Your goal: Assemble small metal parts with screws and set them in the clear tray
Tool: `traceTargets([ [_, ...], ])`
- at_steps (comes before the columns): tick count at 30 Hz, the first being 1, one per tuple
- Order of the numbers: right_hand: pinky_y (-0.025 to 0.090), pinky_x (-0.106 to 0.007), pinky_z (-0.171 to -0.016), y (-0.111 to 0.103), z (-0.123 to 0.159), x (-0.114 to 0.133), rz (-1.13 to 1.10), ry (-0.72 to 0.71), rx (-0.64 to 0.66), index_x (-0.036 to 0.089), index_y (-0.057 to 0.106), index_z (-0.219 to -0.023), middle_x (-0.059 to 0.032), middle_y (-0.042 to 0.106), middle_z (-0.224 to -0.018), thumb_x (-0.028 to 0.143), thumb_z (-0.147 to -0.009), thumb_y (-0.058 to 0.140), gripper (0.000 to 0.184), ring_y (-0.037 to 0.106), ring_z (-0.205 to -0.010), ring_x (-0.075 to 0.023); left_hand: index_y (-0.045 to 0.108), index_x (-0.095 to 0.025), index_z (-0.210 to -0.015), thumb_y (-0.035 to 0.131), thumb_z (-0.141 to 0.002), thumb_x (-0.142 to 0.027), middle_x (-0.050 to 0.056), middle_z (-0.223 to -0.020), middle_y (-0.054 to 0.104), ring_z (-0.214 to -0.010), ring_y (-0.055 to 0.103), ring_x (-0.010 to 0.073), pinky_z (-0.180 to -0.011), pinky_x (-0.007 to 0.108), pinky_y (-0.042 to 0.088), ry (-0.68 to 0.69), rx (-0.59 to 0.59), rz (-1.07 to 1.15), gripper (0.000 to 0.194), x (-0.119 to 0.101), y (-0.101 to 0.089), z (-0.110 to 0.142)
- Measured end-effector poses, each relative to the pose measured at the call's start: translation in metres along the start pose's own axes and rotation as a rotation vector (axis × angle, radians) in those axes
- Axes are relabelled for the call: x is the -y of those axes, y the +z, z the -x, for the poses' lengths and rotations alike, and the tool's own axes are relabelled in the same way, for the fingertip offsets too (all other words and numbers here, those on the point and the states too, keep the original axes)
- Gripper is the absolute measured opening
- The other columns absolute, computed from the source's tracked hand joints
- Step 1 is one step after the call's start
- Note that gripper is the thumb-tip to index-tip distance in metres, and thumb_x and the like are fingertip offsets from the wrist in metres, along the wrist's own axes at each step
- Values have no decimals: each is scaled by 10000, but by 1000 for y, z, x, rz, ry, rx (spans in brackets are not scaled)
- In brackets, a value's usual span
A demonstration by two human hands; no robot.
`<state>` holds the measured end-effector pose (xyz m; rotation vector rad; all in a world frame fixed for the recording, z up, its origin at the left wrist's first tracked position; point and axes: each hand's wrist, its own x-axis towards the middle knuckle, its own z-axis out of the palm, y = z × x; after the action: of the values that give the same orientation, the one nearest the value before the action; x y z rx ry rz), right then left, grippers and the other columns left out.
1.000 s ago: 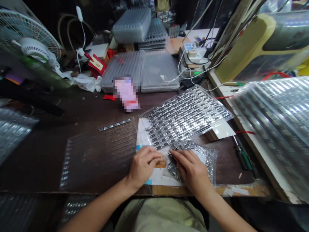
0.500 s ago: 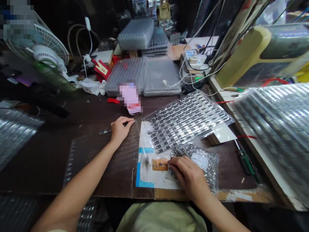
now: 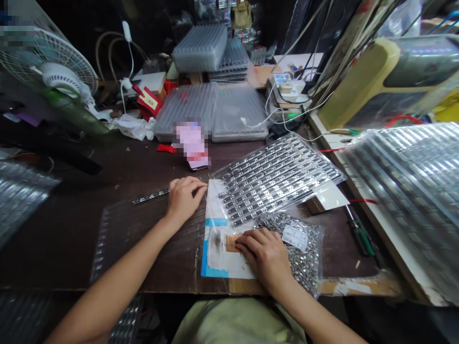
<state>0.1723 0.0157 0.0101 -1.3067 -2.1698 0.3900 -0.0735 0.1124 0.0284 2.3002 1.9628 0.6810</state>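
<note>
My left hand (image 3: 183, 199) is over a clear plastic tray (image 3: 118, 224) lying on the table, thumb and forefinger pinched together close to the white sheet's left edge. A row of small black-and-silver connectors (image 3: 150, 196) runs leftward from under this hand. What the fingertips pinch is hidden. My right hand (image 3: 267, 258) has its fingers closed at the orange patch (image 3: 231, 242) on a white and blue sheet (image 3: 215, 267); any small part in them is concealed. Under and beside that hand lies a clear bag of small metal parts (image 3: 304, 260) with a white label.
A clear tray filled with rows of connectors (image 3: 276, 177) lies ahead. Stacked clear trays (image 3: 186, 112) stand at the back, more trays (image 3: 405, 191) at right. A pink blurred object (image 3: 193, 143), a green-handled screwdriver (image 3: 364, 236) and a fan (image 3: 53, 71) are around.
My right hand has moved left, onto the orange patch. My left hand has shifted slightly right and down. The visible connector row now reaches farther left.
</note>
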Motion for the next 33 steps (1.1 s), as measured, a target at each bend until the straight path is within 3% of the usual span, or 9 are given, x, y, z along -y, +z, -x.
traceTargets([
  [5,282,-304,-669,1,1,-3,-29,-20,4,277,694,-883,9,686,-865,303,-900,548,149,506,-753,-137,679,-245,-879,648,-799,-351,17,-923,712,-863,611,211,-883,408,330,51,161,62,136,-47,14,-10],
  [9,290,-302,-670,0,1,-3,-8,-31,40,275,696,-908,-1,689,-890,307,-913,525,174,517,-764,-129,660,-220,-835,669,-775,-266,14,-825,703,-789,613,204,-832,376,387,-31,175,129,76,-47,12,-10],
  [11,287,-306,-670,2,1,-2,3,-23,60,283,695,-909,1,688,-886,309,-905,538,159,515,-766,-133,659,-217,-914,633,-795,-241,23,-852,687,-782,612,188,-798,338,423,-74,146,252,125,-42,3,-3],
  [14,283,-309,-675,5,0,0,11,-15,89,305,689,-928,18,683,-896,292,-884,574,123,511,-775,-137,635,-219,-1071,533,-854,-263,36,-926,641,-769,607,154,-726,275,459,-142,159,509,244,-36,-16,18],
  [17,288,-305,-678,-2,-1,-1,38,-22,95,308,681,-978,14,673,-915,290,-878,585,140,513,-793,-140,631,-194,-1072,505,-873,-336,27,-819,623,-696,600,134,-657,240,476,-301,282,772,275,-35,-30,49],
  [21,306,-310,-698,-29,-1,-14,148,40,-42,242,675,-1009,-23,674,-940,289,-913,521,187,515,-827,-162,639,-172,-996,597,-816,-369,23,-756,635,-671,606,132,-622,224,499,-466,331,963,270,-39,-28,88],
  [25,295,-329,-696,-44,0,-23,322,-7,31,255,676,-944,-15,675,-928,333,-880,569,147,495,-817,-187,659,-185,-960,621,-800,-319,39,-814,663,-684,623,140,-610,228,512,-426,256,884,213,-53,-11,104],
  [29,293,-344,-706,-35,0,-18,447,-45,132,224,645,-1005,-48,647,-929,311,-847,615,183,480,-830,-209,695,-213,-900,607,-814,-260,52,-891,665,-785,640,164,-644,239,529,-243,154,733,132,-72,3,103],
  [33,284,-336,-686,-28,4,-14,479,-37,150,219,641,-831,-36,610,-800,186,-857,581,73,464,-772,-193,701,-221,-910,624,-811,-218,46,-887,665,-755,641,153,-636,232,528,-158,89,663,126,-80,13,104],
])
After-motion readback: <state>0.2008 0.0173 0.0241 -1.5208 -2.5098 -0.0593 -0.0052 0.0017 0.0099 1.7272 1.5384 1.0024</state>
